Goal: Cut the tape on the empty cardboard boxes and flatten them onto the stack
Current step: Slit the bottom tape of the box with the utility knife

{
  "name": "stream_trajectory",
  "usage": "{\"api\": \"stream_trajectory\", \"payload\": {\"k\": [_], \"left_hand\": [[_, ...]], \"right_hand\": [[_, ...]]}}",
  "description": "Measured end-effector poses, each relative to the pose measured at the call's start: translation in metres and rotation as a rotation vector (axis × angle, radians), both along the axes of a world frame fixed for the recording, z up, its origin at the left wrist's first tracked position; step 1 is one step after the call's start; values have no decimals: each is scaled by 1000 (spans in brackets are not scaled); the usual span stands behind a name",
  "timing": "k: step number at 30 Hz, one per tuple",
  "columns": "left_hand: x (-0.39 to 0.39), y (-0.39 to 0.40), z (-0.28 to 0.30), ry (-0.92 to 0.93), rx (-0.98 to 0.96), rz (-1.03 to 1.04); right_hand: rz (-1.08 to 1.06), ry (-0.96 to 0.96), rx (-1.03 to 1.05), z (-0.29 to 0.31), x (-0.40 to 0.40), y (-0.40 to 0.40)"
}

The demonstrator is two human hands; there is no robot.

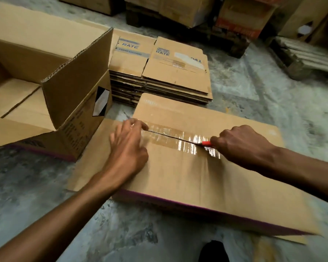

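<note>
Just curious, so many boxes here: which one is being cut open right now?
The closed box nearest the person, under both hands; the box on its left already stands open.

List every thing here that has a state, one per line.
Taped brown cardboard box: closed, seam tape partly slit.
Red-handled cutter: gripped, blade in tape.
Right hand: grips cutter.
Left hand: presses box top.
Open cardboard box: flaps up.
Flattened cardboard stack: flat.

place: warehouse or stockroom | floor: bare, scuffed concrete floor [254, 103] | goods: stack of flattened cartons [159, 80], open empty box [51, 87] | background: wooden pallets [301, 59] and loaded cardboard boxes [178, 10] under dim light
</note>
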State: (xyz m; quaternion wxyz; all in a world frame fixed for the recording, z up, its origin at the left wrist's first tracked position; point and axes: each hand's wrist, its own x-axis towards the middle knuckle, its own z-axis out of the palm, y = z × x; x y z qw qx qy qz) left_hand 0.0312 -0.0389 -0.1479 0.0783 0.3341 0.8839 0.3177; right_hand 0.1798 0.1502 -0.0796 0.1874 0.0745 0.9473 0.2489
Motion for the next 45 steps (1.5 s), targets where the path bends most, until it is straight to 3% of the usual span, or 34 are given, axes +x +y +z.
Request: {"api": "stream_trajectory", "payload": {"k": [4,13,19,22,24,28,40,45], "left_hand": [[23,43,-13,14,-32,-249],[25,49,-30,119,-144,-256],[29,59,-21,105,-144,-263],[59,87,-15,94,-62,-396],[76,99,-20,99,-118,-457],[79,95,-38,244,-232,-429],[87,107,-23,182,-341,-349],[126,165,-9,214,-209,-503]], "right_hand": [[-27,38,4,0,4,-1],[-210,-60,102,7,84,38],[-183,-22,123,7,94,46],[-157,-15,93,5,91,52],[-149,22,67,7,97,61],[-89,118,-18,4,114,71],[-67,175,-112,7,168,116],[-76,189,-103,4,168,121]]}}
